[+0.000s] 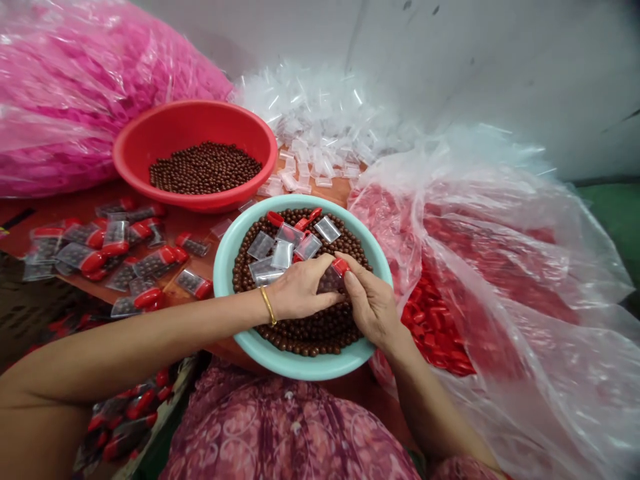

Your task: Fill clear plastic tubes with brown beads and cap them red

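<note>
A light blue basin [300, 368] in front of me holds many round brown balls [310, 343]. Over it, my left hand [303, 287] is closed round a small clear plastic box [327, 281] with brown balls inside. At the box's right end, my right hand [370, 300] grips its red cap [341, 267] with thumb and fingers; whether the cap is fully seated I cannot tell. Several clear boxes [283, 255] without caps and a few loose red caps [303, 223] lie on the balls, just beyond my left hand.
Filled red-capped boxes [145, 263] lie left on the orange table [220, 350]; more fill a container [133, 413] below. Behind stand a red basin [195, 200] of brown balls, a pink-filled bag [95, 93] and heaped clear boxes [325, 127]. A plastic bag [500, 233] of red caps sits right.
</note>
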The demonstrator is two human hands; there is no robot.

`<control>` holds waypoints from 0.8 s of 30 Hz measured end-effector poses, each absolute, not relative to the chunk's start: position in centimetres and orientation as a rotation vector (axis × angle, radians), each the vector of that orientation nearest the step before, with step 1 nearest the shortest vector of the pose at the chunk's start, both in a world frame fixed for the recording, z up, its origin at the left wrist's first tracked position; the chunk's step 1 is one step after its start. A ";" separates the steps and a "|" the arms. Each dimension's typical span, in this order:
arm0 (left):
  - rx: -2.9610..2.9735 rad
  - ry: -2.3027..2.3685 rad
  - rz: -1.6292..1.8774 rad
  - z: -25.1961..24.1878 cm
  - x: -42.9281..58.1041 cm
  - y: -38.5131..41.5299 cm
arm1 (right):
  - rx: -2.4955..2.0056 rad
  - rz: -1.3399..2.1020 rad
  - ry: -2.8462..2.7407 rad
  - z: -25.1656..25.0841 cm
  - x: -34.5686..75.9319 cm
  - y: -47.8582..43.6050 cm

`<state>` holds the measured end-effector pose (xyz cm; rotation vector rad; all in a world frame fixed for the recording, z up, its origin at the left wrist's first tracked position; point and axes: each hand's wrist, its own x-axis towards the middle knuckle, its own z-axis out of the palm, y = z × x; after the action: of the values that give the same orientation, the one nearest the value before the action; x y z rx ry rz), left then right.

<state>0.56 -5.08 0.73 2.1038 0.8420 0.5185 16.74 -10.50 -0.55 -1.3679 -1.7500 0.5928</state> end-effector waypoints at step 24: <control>2.195 1.040 0.361 1.3 0.2 -5.1 | -1.340 0.459 -1.902 -0.7 15.1 -11.4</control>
<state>0.19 -5.06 1.27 2.1952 1.0402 0.3608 15.13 -11.38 -0.71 -1.3402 -1.9024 0.4589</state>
